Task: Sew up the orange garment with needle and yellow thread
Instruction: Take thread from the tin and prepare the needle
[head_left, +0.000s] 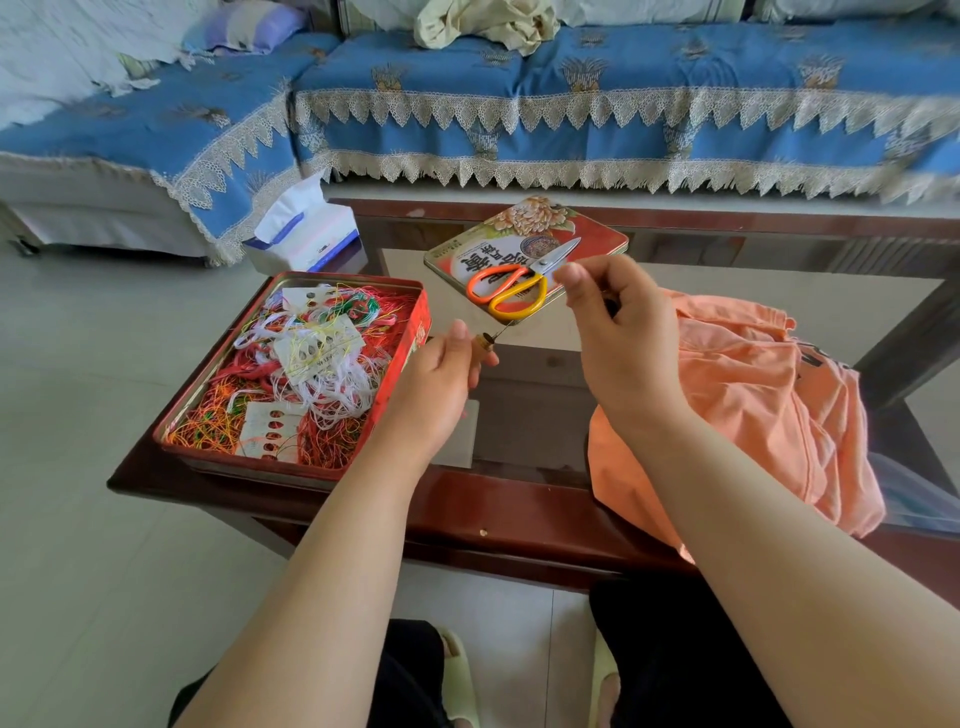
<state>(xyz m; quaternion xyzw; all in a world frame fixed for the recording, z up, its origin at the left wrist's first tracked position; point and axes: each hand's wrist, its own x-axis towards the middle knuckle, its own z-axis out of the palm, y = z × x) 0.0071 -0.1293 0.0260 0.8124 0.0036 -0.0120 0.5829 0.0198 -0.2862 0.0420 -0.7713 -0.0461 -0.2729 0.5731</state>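
Note:
My left hand (447, 379) grips a small thread spool (487, 342) just right of the open tin. A thin strand of thread (506, 328) runs up from the spool toward my right hand (618, 332), whose fingers are pinched shut on it above the table. The orange garment (753, 395) lies crumpled on the table's right side, under my right forearm. I cannot see a needle.
An open red tin (421, 332) full of tangled coloured threads sits at the left of the dark wooden table (519, 509). Its lid (597, 234) lies behind, with orange-handled scissors (511, 291) on it. A tissue pack (306, 234) stands at the back left; a blue-covered sofa (571, 104) is behind.

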